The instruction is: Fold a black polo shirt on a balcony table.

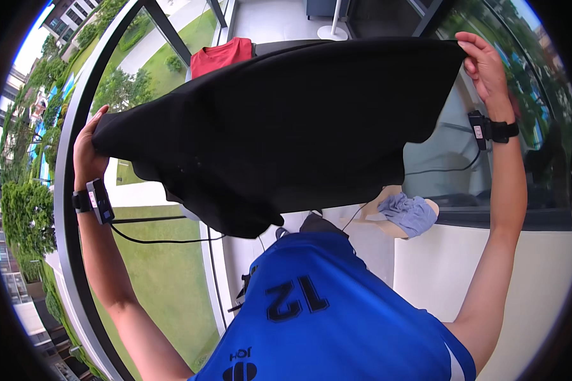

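Observation:
A black piece of cloth [305, 119], probably a garment, is stretched wide in the air between my two hands. My left hand [90, 145] grips its left end, with the fingers partly hidden behind the fabric. At the upper right, my right hand [484, 62] pinches a corner between thumb and fingers. The lower edge hangs loose in uneven folds, bunched at the lower left. Behind the cloth's upper edge lies a red garment [221, 56], partly covered from view. What supports it is mostly hidden by the black cloth.
A crumpled light-blue cloth [407, 214] rests on a beige stool or seat [400, 231] at the right. Black cables run from the devices strapped to my wrists. Glass panels [167, 266] stand close on the left, and a window [457, 157] on the right. A white pole base [332, 33] stands farther off.

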A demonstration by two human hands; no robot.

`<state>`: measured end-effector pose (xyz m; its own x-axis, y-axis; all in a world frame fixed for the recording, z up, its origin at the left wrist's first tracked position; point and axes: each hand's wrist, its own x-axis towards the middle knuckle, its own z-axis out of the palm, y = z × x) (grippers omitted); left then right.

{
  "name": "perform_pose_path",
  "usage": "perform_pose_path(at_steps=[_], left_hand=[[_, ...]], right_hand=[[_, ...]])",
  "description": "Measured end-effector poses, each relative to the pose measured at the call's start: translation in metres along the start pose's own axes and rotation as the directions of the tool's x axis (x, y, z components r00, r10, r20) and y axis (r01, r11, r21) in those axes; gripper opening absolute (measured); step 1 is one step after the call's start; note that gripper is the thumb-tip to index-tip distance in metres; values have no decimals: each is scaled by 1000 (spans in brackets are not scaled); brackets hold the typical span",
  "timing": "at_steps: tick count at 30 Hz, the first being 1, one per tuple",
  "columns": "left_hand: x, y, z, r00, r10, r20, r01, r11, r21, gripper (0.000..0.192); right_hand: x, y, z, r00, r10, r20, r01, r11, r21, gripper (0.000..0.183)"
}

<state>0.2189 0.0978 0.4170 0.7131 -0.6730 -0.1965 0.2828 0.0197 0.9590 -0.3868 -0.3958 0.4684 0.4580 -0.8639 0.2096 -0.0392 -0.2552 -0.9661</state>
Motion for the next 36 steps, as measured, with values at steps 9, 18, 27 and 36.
perform_pose_path(at_steps=[9,18,27,36], left_hand=[[141,-20,-27,988,-157,-3,157,987,34,38],[232,4,-35,955,75,-286,72,879,471,34],[99,-68,35,861,488,-142,-380,805,456,38],[-17,-418,-25,952,28,-304,87,929,359,42]], right_hand=[[51,64,34,986,159,-43,-163,981,-102,14],[139,115,88,994,50,-97,-58,995,-82,15],[44,147,74,989,-4,-146,-10,995,-95,16],[-184,388,75,854,509,-107,-517,806,-288,16]])
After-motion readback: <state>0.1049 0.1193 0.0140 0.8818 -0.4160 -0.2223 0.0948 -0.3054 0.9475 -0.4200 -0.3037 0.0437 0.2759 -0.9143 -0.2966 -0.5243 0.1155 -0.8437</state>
